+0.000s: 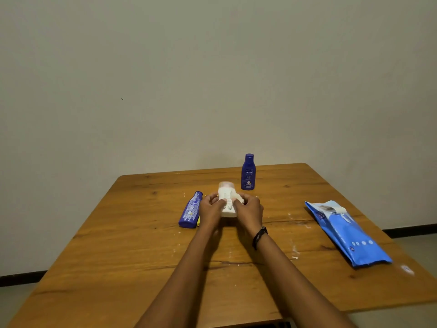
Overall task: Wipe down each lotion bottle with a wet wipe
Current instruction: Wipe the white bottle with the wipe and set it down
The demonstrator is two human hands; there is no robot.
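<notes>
Both arms reach out over the middle of the wooden bench [118, 245], and between them the person holds a white lotion bottle [227, 204] lifted a little off the wood, its pale cap pointing away towards the wall. The left hand [211, 209] grips the bottle from its left side, fingers [216, 201] curled tight round the body. The right hand [249, 209] comes in from the other side with its fingers folded round a crumpled white wet wipe [239, 199], which is pressed against the bottle's right flank. A dark cord wristband [260, 235] sits on the right wrist.

Just left of the left hand a blue lotion bottle [190, 210] lies on its side on the bench, cap pointing away. A sliver of something yellow [198, 221] shows at its near right edge; I cannot tell what it is. Behind the hands and slightly to the right, a second blue bottle [248, 172] stands upright near the far edge of the bench, label facing this way, apart from the one being held.

Well off to the right lies a blue pack of wipes [347, 233], flat on the wood, its flap peeled open at the far end. White smears and flecks mark the wood between the arms and the pack
</notes>
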